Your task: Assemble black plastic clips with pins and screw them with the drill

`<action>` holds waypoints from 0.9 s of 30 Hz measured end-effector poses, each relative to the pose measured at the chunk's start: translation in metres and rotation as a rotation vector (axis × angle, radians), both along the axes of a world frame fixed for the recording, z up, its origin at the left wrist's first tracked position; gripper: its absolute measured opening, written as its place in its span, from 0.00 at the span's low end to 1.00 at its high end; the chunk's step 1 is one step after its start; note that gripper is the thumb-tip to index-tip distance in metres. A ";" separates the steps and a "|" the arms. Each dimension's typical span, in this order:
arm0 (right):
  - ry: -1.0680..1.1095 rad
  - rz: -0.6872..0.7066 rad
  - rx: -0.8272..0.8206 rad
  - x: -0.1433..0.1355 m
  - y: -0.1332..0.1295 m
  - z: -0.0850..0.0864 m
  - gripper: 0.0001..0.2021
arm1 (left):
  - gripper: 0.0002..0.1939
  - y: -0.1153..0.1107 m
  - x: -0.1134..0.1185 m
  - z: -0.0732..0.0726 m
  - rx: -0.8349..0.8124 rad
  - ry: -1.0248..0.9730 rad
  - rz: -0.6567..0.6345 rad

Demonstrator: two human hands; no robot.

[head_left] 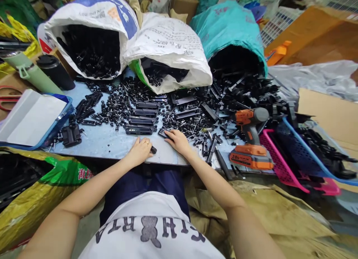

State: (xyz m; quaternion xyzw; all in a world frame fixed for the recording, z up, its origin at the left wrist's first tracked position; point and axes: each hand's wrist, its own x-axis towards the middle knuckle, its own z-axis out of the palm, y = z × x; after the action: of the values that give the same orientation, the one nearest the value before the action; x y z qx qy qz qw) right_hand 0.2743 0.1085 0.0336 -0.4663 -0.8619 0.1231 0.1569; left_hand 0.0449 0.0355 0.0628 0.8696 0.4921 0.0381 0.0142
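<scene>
My left hand [140,150] is closed round a small black part [153,150] whose end sticks out past the fingers, close to the table's front edge. To its right, my right hand [176,140] has its fingers on a black piece [163,132] lying near the heap of loose parts. Behind my hands several long black assemblies [140,130] lie stacked in a row, one behind another. Small black parts and screws [114,106] are spread on both sides of that row. How the fingers of my left hand grip the part is partly hidden.
Open sacks [170,39] of black parts line the back. An orange cordless drill [250,139] and a hammer [223,163] lie right, beside pink [282,177] and blue baskets [304,151]. A blue tray [47,138] with papers and a green bottle [35,72] stand left.
</scene>
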 end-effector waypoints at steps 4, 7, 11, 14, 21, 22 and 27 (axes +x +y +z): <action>0.163 0.017 -0.065 -0.003 -0.001 0.008 0.21 | 0.10 -0.002 -0.005 -0.008 0.024 0.008 -0.047; 0.183 0.137 -0.112 -0.002 -0.021 0.021 0.24 | 0.10 -0.001 -0.010 -0.014 -0.020 -0.045 0.069; 0.113 0.231 -0.112 0.006 -0.049 0.035 0.25 | 0.19 -0.004 -0.009 -0.025 -0.021 -0.206 0.182; 0.083 0.228 -0.098 0.010 -0.056 0.034 0.24 | 0.28 -0.005 -0.004 -0.028 -0.044 -0.207 0.159; -0.076 0.271 -0.058 0.009 -0.057 0.032 0.22 | 0.32 -0.001 0.007 -0.033 -0.007 -0.099 0.116; -0.102 0.298 -0.054 0.010 -0.058 0.033 0.21 | 0.31 0.000 0.008 -0.034 0.002 -0.098 0.110; -0.274 0.101 -0.056 0.013 -0.061 0.038 0.17 | 0.19 0.002 0.010 -0.037 0.023 -0.168 0.176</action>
State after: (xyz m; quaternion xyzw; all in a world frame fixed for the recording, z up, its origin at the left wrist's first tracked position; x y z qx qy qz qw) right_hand 0.2876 0.0479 0.0711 -0.4390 -0.8938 0.0900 0.0182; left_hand 0.0549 0.0372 0.0263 0.8169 0.5631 0.1178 0.0420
